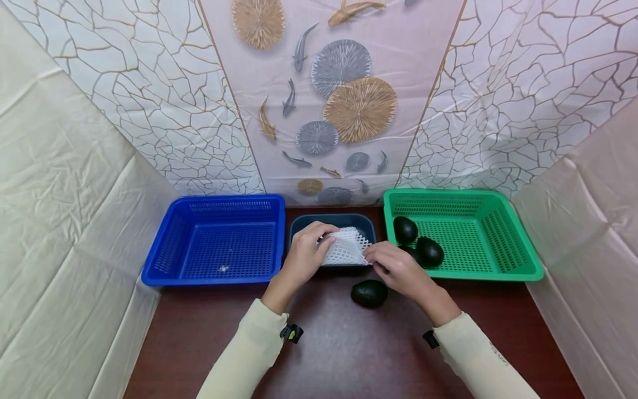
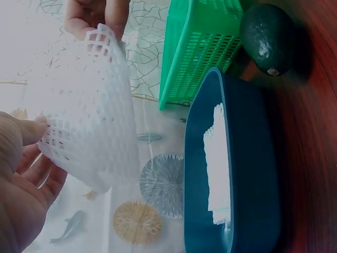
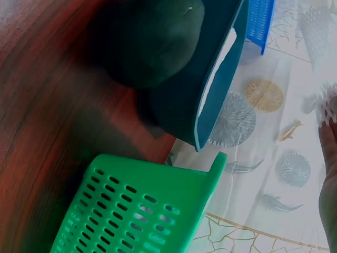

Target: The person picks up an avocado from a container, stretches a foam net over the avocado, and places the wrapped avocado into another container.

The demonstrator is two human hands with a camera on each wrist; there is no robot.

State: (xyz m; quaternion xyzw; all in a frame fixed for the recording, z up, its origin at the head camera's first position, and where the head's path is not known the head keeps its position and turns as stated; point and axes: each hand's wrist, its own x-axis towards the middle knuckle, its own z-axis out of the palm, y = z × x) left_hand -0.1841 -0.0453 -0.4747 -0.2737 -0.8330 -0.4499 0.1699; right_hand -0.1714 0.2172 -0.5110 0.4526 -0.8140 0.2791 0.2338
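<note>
A white foam net sleeve (image 1: 344, 247) is stretched between both hands over the dark teal bin (image 1: 333, 218). My left hand (image 1: 306, 250) pinches one edge of it between thumb and fingers. At the opposite end, my right hand (image 1: 402, 270) pinches the mesh; in the left wrist view its fingertips (image 2: 118, 18) are at the sleeve's corner. More folded white net sleeves (image 2: 217, 168) lie inside the bin. A dark green avocado (image 1: 369, 293) rests on the table in front of the bin, nearest to the right hand.
To the right stands a green basket (image 1: 518, 244) with several avocados (image 1: 430, 252) grouped at its left side. On the left is a blue basket (image 1: 154, 260) with a small white scrap (image 1: 224, 268) on its floor. Patterned cloth walls (image 1: 199, 111) enclose the reddish-brown table (image 1: 349, 354).
</note>
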